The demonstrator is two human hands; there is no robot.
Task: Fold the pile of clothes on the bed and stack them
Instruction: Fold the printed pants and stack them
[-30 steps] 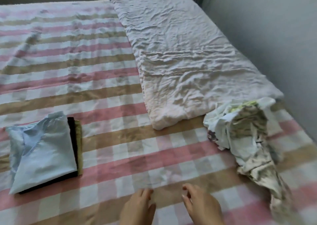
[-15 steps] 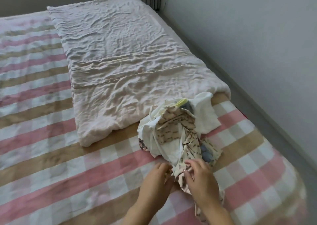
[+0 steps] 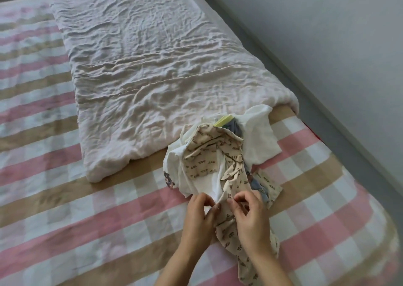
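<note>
A crumpled pile of clothes [image 3: 220, 155] lies on the bed at the right, just below the folded quilt. On top is a beige garment with a small dark print [image 3: 231, 172], trailing towards me; white pieces, a yellow one and a grey-blue one show under it. My left hand [image 3: 199, 213] and my right hand [image 3: 248, 211] are side by side at the pile's near edge, and each pinches the beige garment's cloth between thumb and fingers. The stack of folded clothes is out of view.
The bed has a pink, beige and white checked cover [image 3: 104, 231]. A wrinkled pale quilt [image 3: 152, 72] lies folded along its far right part. The bed's right edge meets a grey floor strip and a white wall [image 3: 327, 46].
The view has swung right, away from the folded stack and onto the pile. My hands have moved from the bare cover up to the pile and taken hold of the beige garment.
</note>
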